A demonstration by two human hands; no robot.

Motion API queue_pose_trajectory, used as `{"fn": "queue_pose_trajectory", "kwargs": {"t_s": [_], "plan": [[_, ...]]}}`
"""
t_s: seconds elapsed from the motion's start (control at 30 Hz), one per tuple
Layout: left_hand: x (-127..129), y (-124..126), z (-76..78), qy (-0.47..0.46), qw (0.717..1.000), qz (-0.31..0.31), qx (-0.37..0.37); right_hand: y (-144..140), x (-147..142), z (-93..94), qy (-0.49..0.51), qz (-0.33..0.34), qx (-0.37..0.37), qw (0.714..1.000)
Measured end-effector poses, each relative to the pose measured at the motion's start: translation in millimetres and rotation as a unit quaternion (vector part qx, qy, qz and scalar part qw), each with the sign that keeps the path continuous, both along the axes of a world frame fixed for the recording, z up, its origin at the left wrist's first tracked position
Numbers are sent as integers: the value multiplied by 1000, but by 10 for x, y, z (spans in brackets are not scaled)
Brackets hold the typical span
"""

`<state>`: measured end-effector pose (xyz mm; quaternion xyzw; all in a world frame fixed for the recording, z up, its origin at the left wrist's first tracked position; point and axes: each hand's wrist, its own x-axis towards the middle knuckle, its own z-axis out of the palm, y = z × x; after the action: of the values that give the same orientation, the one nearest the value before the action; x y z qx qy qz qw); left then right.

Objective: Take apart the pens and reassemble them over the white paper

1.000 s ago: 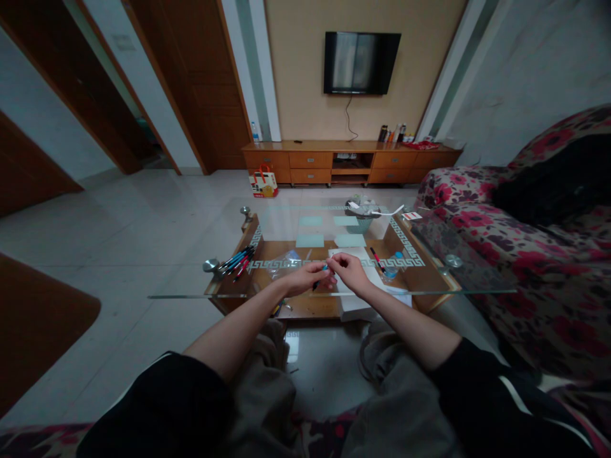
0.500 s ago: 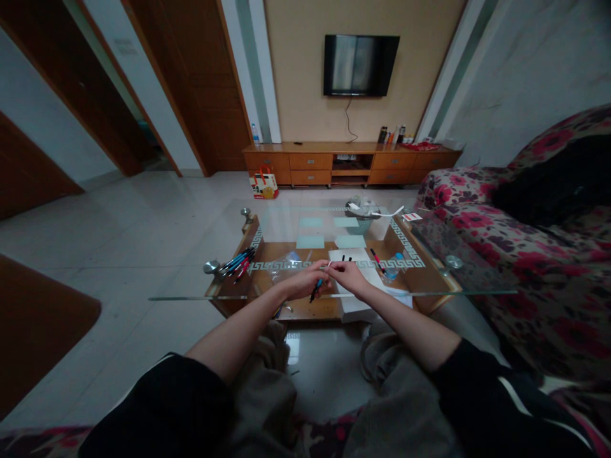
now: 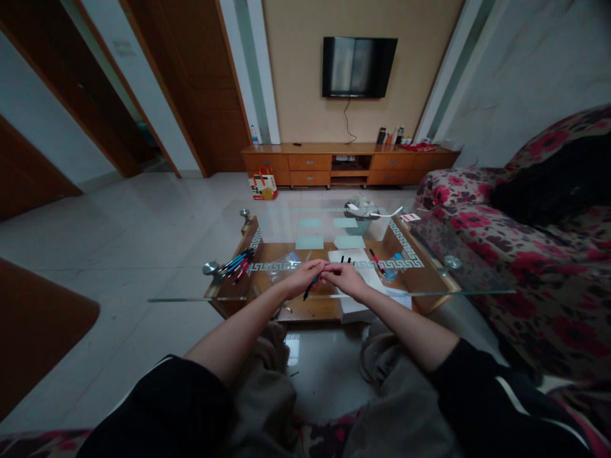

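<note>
1. The left hand [image 3: 301,278] and the right hand [image 3: 344,276] meet, fingertips touching, over the near edge of the glass worktop [image 3: 429,254].
2. Both hands are curled shut around one pen [image 3: 309,287]. Its dark lower end sticks out below the left hand, slanting down and to the left.
3. The pen's upper part is hidden between the fingers, so I cannot tell which hand grips which part.
4. A bundle of pens [image 3: 236,263] lies on the worktop near its left corner, well apart from the hands.
5. A white sheet of paper [image 3: 365,270] lies just beyond the right hand, with two small dark pieces [image 3: 345,259] on it.
6. A red pen [image 3: 377,259] rests on the worktop to the right of the paper.
7. A small basket [image 3: 363,219] stands at the far side of the worktop.
</note>
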<state>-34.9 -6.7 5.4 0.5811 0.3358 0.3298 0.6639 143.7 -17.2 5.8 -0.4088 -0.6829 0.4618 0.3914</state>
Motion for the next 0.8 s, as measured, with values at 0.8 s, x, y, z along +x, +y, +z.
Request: {"fn": "queue_pose_trajectory", "kwargs": {"t_s": [0.8], "plan": [[-6, 135, -102, -92, 985, 125, -79, 495, 842, -378, -229, -253, 189, 921]]}}
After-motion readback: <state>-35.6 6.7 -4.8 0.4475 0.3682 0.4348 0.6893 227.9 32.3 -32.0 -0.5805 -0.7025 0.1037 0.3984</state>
